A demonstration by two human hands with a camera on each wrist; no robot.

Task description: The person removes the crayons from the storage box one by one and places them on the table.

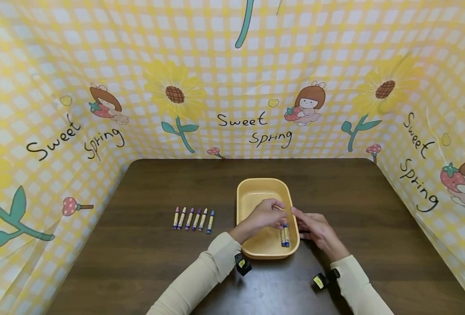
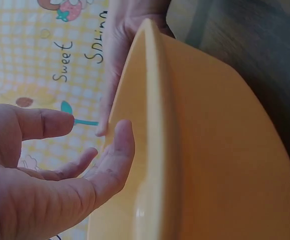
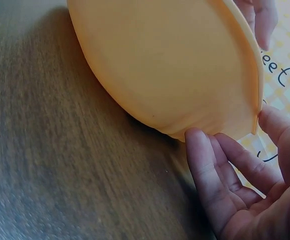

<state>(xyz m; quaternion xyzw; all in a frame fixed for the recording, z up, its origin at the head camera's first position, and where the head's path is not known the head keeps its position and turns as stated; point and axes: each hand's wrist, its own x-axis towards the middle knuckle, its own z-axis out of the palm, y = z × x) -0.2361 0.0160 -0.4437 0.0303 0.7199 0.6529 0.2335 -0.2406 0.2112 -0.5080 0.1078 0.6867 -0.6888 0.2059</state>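
Note:
A yellow plastic bin (image 1: 263,253) stands on the table. My left hand (image 1: 264,215) is over its inside, thumb and fingers apart with nothing between them in the left wrist view. Two blue crayons (image 1: 285,237) lie side by side in the bin along its right wall, their upper ends partly hidden by the left fingers. At the bin's right side, my right hand (image 1: 318,231) holds the wall. Its thumb (image 3: 274,121) is at the rim and its fingers (image 3: 200,147) touch the outer wall.
Several crayons (image 1: 193,219) lie in a row on the dark wooden table (image 1: 145,262), left of the bin, with purple, pale and blue tips. A yellow checked cloth (image 1: 232,78) surrounds the table at the back and both sides.

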